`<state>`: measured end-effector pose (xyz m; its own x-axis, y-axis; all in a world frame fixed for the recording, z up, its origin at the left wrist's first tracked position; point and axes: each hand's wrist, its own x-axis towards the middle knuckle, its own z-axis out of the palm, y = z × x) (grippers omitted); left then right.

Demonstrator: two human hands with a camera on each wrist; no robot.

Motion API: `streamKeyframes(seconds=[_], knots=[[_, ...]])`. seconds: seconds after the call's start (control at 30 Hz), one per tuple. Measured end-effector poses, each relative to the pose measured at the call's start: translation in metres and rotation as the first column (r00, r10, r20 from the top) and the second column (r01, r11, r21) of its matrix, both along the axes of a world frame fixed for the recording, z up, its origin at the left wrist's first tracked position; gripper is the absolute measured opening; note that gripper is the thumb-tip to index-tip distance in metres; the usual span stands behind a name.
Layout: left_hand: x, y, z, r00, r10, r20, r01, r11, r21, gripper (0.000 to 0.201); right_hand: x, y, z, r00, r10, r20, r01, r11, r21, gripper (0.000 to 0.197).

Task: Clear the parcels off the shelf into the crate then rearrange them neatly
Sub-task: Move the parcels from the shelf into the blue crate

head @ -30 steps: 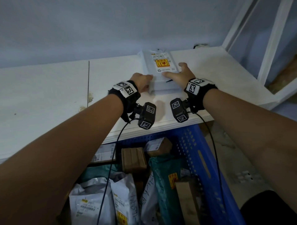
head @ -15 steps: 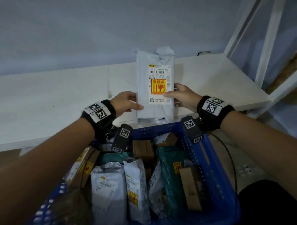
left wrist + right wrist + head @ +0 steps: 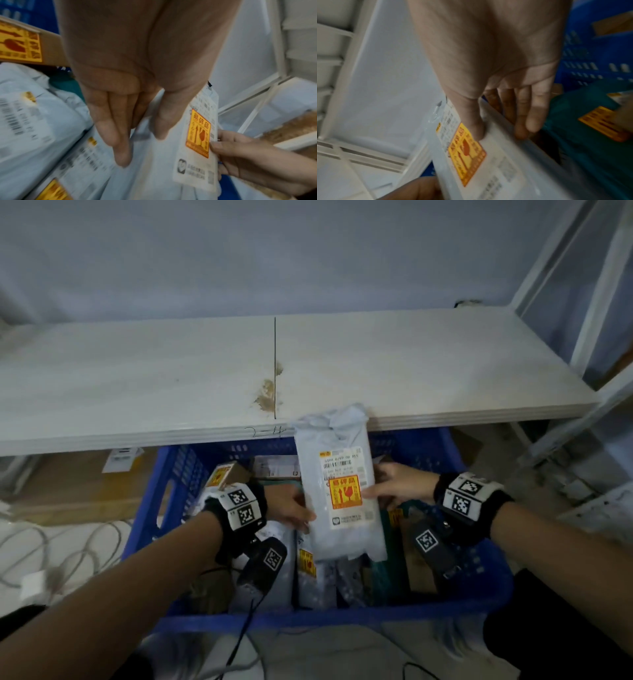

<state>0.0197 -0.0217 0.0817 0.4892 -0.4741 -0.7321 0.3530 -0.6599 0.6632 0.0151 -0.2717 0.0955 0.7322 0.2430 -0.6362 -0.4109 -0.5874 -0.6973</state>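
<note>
Parcel [image 3: 337, 491], a grey-white mailer bag with an orange fragile sticker, now stands upright above the blue crate [image 3: 479, 587]. One second ago it was lying flat on the white shelf [image 3: 428, 364] under both hands; half a second ago it was already lifted in front of the shelf edge. So it has left the shelf and comes down into the crate, its top end at 12 o'clock overlapping the shelf edge.

The left hand [image 3: 289, 506] pinches the parcel's edge at 9 o'clock, thumb on the front and fingers behind. The right hand [image 3: 399, 486] grips the opposite edge at 3 o'clock in the same way, with its thumb beside the sticker.

Below the parcel, other grey bags [image 3: 274, 573] stand in a row, a green bag [image 3: 388, 559] lies toward 4 o'clock, and brown boxes sit at the far side. The wrist views are blurred, so I cannot tell if the bottom end already touches them.

No parcel shows on the visible shelf, so probably this is the last one, and the arranging is what remains.
</note>
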Motion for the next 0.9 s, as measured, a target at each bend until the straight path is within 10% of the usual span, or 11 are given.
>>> streamKeyframes(seconds=[0.23, 0.57, 0.9], knots=[[-0.023, -0.014, -0.032, 1.0, 0.01, 0.026, -0.016, 0.972, 0.234, 0.033, -0.02, 0.009, -0.063, 0.956, 0.093, -0.279, -0.203, 0.896, -0.396, 0.048], [-0.002, 0.013, -0.005, 0.985, 0.121, 0.122, -0.139, 0.979, 0.151, 0.011, -0.004, 0.008, -0.033, 0.991, 0.091, 0.102, -0.048, 0.93, -0.364, 0.017], [0.002, 0.088, 0.027, 0.84, 0.293, 0.456, -0.384, 0.915, 0.12, 0.017, -0.005, 0.038, -0.012, 0.916, -0.051, 0.398, 0.129, 0.977, -0.172, 0.047]])
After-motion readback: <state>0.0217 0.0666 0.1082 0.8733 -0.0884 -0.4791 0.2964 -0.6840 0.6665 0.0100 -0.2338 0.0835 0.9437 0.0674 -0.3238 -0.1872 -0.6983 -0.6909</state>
